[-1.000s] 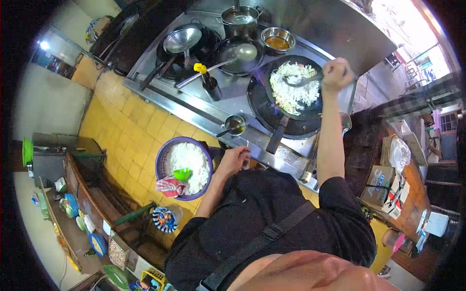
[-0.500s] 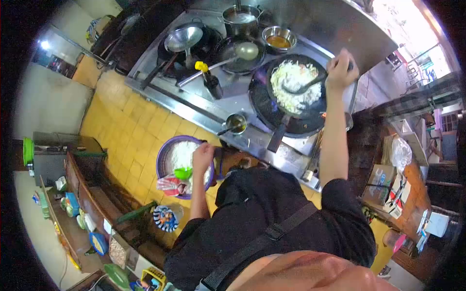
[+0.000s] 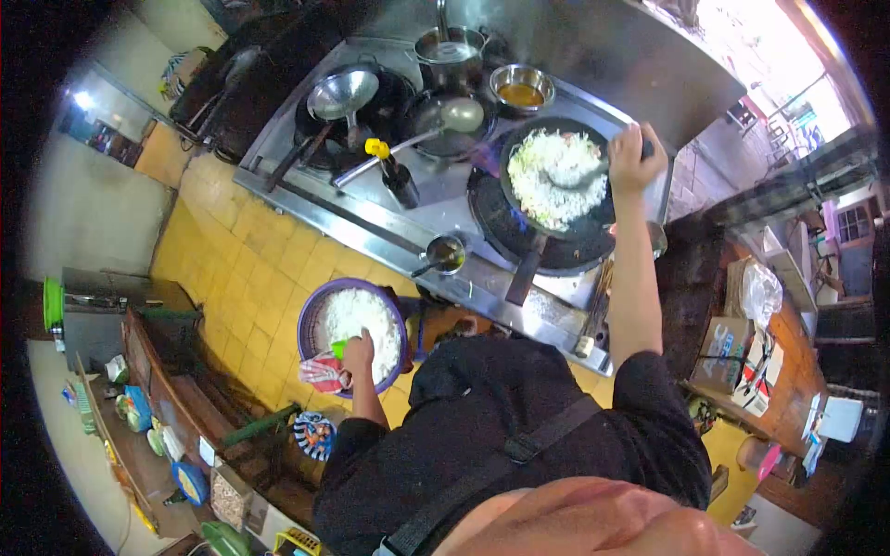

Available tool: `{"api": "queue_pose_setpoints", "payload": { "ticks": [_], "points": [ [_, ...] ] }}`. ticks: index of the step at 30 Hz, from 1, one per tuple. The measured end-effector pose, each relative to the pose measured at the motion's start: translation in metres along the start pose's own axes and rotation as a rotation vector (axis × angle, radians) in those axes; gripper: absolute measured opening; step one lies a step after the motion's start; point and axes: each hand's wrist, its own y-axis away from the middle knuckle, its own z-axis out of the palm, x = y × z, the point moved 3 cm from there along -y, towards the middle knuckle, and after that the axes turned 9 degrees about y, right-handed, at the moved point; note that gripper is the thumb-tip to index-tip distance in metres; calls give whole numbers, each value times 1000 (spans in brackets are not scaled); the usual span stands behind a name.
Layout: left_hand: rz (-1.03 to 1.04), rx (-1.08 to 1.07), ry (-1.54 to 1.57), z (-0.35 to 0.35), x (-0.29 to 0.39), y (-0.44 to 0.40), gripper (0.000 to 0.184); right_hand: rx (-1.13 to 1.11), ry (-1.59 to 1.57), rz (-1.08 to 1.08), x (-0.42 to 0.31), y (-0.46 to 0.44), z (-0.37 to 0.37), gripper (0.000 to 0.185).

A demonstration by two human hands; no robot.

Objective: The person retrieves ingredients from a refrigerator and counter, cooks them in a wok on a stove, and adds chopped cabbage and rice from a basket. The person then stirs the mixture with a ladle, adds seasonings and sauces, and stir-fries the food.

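Observation:
My right hand (image 3: 637,159) is closed around the handle of a dark spatula (image 3: 577,176). Its blade rests in white rice mixed with shredded pale vegetables (image 3: 553,185). The food sits in a black frying pan (image 3: 525,269) over a burner with blue flame. At the lower left, my left hand (image 3: 359,354) is closed at a green scoop (image 3: 339,348), mostly hidden by the fingers. It is over a purple basket (image 3: 304,320) of white rice (image 3: 352,315). A red-and-white cloth (image 3: 324,372) hangs on the basket's rim.
On the stove stand a dark bottle with a yellow cap (image 3: 399,181), a ladle (image 3: 461,116) across a pan, a strainer (image 3: 343,93), a pot (image 3: 449,56), a steel bowl of brown liquid (image 3: 521,88) and a small cup (image 3: 445,253). A wooden counter (image 3: 797,371) stands right.
My left hand has moved down and left with the green scoop, toward the basket's near side. My right hand has come down slightly, and the spatula's blade has shifted in the rice.

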Motion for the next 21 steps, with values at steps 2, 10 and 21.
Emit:
{"api": "queue_pose_setpoints", "payload": {
  "ticks": [2, 10, 21],
  "points": [
    [37, 0, 3, 5, -7, -2, 45, -34, 45, -184, 6, 21, -5, 27],
    [351, 307, 215, 30, -47, -18, 20, -94, -216, -175, -11, -3, 8, 23],
    [214, 229, 192, 29, -44, -27, 33, 107, -112, -44, 34, 12, 22, 31]
  ]
}}
